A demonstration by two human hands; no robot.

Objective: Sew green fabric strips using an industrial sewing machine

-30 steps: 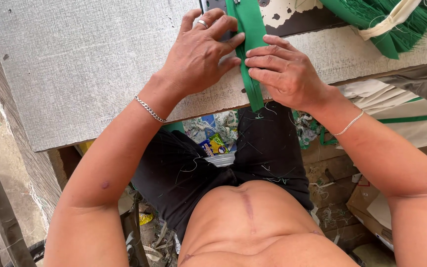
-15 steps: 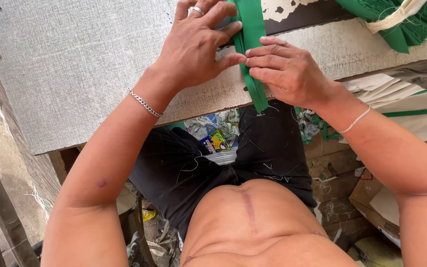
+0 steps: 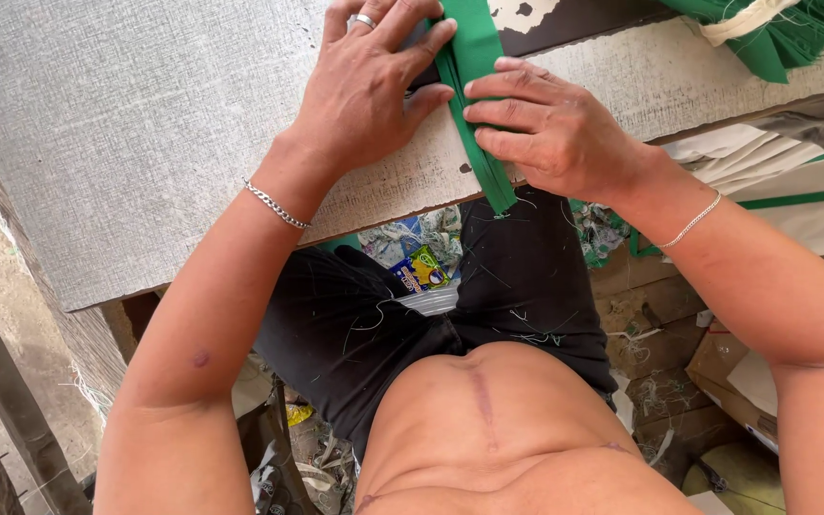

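Grey board (image 3: pixel 145 143), hands pressing green strip (image 3: pixel 477 105)

Left hand (image 3: pixel 369 91) and right hand (image 3: pixel 550 129) press folded green strip (image 3: pixel 477 105) flat on grey board (image 3: pixel 135 133)

Left hand (image 3: pixel 369 91): flat, palm down, fingers spread forward.
Right hand (image 3: pixel 550 129): palm down, fingers pointing left, nearly meeting the other's fingertips.

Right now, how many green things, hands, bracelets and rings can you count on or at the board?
Green folded strip under both hands: 1
Green bundle at the board's far right corner: 1
Hands, left hand and right hand: 2
Wrist bracelets: 2
Ring on the left hand: 1
Total: 7
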